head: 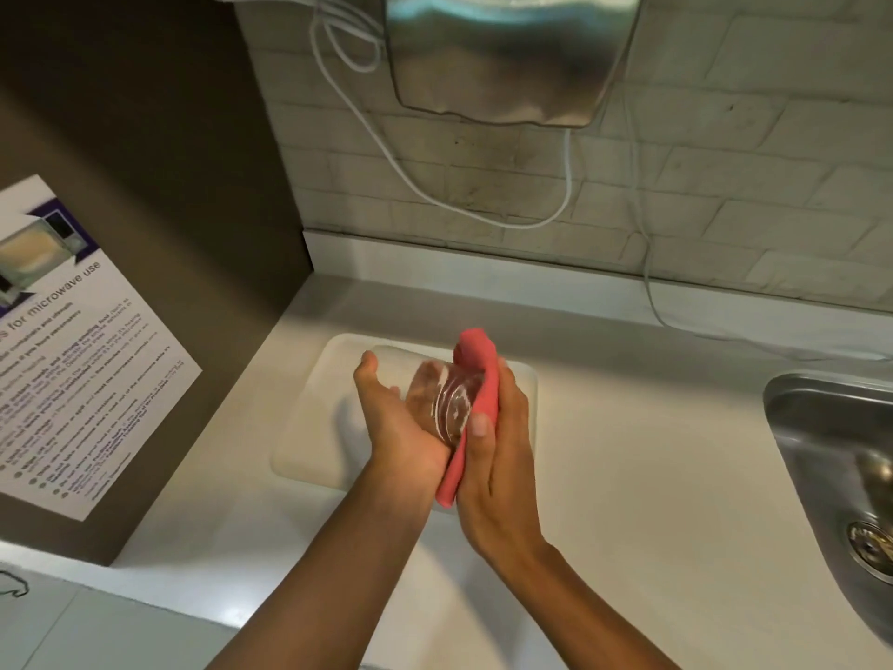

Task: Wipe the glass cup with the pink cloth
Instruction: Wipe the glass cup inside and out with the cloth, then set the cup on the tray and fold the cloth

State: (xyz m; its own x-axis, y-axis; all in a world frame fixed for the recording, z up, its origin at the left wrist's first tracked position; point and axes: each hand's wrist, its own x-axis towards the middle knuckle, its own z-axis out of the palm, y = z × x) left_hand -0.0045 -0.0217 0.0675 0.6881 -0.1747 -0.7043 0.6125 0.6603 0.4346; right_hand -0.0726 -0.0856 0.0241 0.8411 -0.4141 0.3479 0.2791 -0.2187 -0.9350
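fingers (pixel 481 425) of the right hand (pixel 497 456) press a pink cloth (pixel 476 374) against the side of a glass cup (pixel 447 398), the thumb lying over the cloth's near edge; the cloth is wrapped round the cup's right side, one end sticking up above the hand and the other hanging down between the two wrists; the left hand (pixel 401 413) cradles the cup from the left and beneath, palm up, thumb raised, its fingers curled round the clear glass and visible through it; the cup is held tilted on its side in the air above a white tray (pixel 309 418); the tray rests on a pale countertop (pixel 628 452); to the right, a steel sink (pixel 831 452) is set into the counter, its drain near the frame edge; to the left, a brown panel carries a printed microwave notice (pixel 72 369); on the tiled wall behind hangs a metal dispenser (pixel 507 55), with white cables (pixel 435 186) looping beneath it.
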